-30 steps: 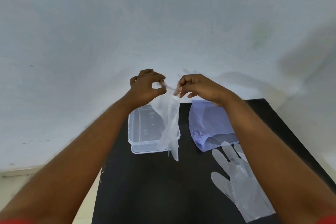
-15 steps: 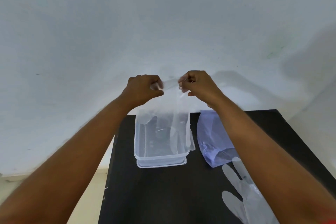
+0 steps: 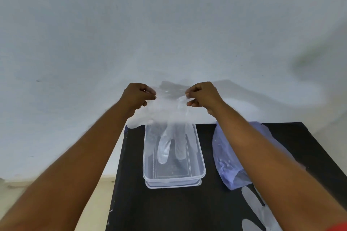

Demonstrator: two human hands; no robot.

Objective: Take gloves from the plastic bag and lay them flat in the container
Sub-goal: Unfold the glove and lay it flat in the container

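Note:
A clear thin glove (image 3: 170, 116) is stretched between my two hands, held by its cuff. My left hand (image 3: 138, 95) pinches the cuff's left corner and my right hand (image 3: 201, 94) pinches its right corner. The glove's fingers hang down over the far end of the clear rectangular container (image 3: 199, 172), which stands on a black table (image 3: 169, 208). The pale blue plastic bag (image 3: 223, 157) lies to the right of the container, partly under my right forearm. A second clear glove (image 3: 251, 204) lies flat on the table at the lower right.
A white wall fills the upper view, right behind the table's far edge. The table's left edge runs just left of the container, with a pale floor below it. A bare black strip of table lies in front of the container.
My hands have spread apart and drawn the glove's cuff out wide. The glove, bunched and hanging a second ago, now hangs spread over the container's far end. The view has tilted, so the container sits lower.

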